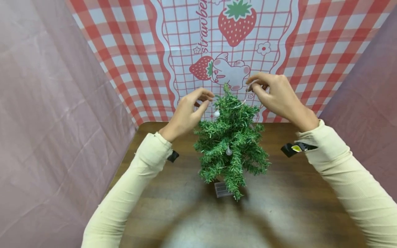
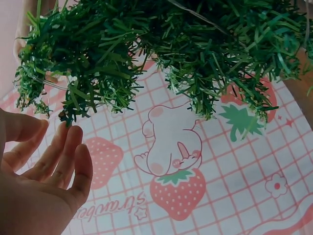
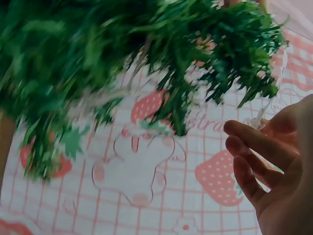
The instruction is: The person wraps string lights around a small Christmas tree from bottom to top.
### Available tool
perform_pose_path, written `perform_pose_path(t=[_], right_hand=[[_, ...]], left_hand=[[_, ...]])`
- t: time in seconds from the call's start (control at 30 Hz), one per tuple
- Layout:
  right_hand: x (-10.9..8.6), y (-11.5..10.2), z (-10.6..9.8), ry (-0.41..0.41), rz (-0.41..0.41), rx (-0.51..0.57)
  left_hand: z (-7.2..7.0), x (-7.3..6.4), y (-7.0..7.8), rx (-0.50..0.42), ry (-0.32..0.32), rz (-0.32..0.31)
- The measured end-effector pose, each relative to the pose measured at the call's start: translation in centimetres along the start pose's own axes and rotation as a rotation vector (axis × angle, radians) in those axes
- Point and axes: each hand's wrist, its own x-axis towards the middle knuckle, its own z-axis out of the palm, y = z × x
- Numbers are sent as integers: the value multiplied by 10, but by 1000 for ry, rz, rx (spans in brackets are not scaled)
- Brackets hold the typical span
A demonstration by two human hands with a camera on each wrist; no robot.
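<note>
A small artificial Christmas tree [image 1: 232, 137] stands upright on the table. My right hand [image 1: 279, 94] pinches a thin, pale light-string wire [image 1: 245, 100] beside the treetop, and the wire runs from my fingers into the upper branches. In the right wrist view, part of the wire is bunched at the fingertips [image 3: 230, 126]. To the left of the treetop is my left hand [image 1: 187, 112], its fingers loosely bent and nothing seen in them. Its fingertips lie close to a branch tip; contact is unclear. A white round bulb [image 1: 216, 113] and a clear one [image 1: 228, 151] hang among the branches.
The tree's flat base [image 1: 221, 190] sits on a brown wooden table [image 1: 173, 213]. Behind it hangs a red-and-white checked cloth [image 1: 124, 44] with strawberry prints. Pinkish drapes [image 1: 62, 120] flank both sides. Black straps [image 1: 288, 150] hang at the wrists.
</note>
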Motion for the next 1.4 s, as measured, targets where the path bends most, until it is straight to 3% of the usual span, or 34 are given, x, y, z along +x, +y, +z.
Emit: perform_pose_path(t=[0.17, 0.4, 0.63, 0.77, 1.0, 1.1, 1.23, 1.4], right_hand=[[12, -9, 3, 26, 100, 112], [27, -29, 3, 11, 53, 221], [34, -47, 3, -27, -28, 202], [35, -55, 4, -77, -47, 244], [35, -64, 3, -111, -3, 241], [35, -65, 3, -139, 8, 200], [32, -64, 3, -173, 11, 182], [25, -59, 2, -171, 34, 179]], left_hand=[[-1, 6, -3, -46, 21, -23], [2, 10, 9, -34, 82, -14], [10, 18, 29, 13, 127, -24], [14, 20, 35, 8, 144, -40], [12, 20, 34, -87, 290, -99], [11, 20, 32, -120, 271, -109], [12, 20, 30, -95, 214, -108], [12, 20, 33, -113, 200, -122]])
